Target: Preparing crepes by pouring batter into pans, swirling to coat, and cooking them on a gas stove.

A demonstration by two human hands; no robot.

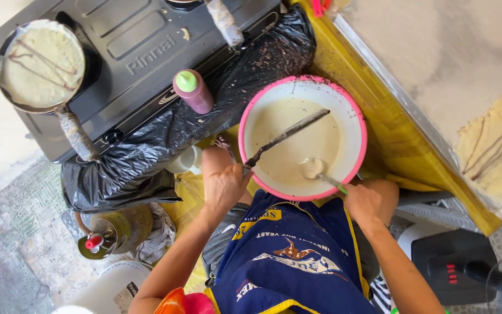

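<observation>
Head view: our left hand is clenched round a spatula lying across the bowl, right hand gripping a ladle dipped in batter. Bowl sits beside the stove, a crepe in the pan.

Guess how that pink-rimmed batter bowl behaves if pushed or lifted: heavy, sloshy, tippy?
Probably heavy for its size: the bowl holds a wide pool of pale batter. The liquid would likely slosh if shoved. Tipping seems unlikely since it is broad and shallow, though the long spatula held by the left hand and the ladle held by the right hand could shift.
</observation>
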